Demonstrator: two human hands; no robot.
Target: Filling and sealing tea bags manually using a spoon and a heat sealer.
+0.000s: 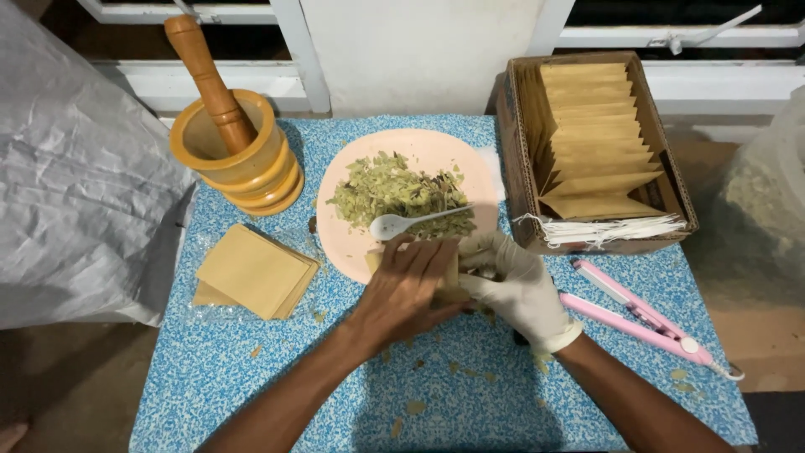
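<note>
A wooden mortar (237, 153) stands at the far left of the blue speckled table (251, 394), with a wooden pestle (210, 82) leaning inside it; a stack of tan paper squares (254, 272) lies near it. A cardboard box (597, 151) of upright tan envelopes sits at the far right; a pink flat sealing tool (641, 317) lies near the box; a grey plastic sheet (75, 168) lies to the left of the table.

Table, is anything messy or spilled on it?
Yes. Small dried leaf bits lie scattered on the blue speckled table, away from the pink plate holding the leaf pile. Oddly, only the right hand wears a glove; the left hand is bare.
</note>
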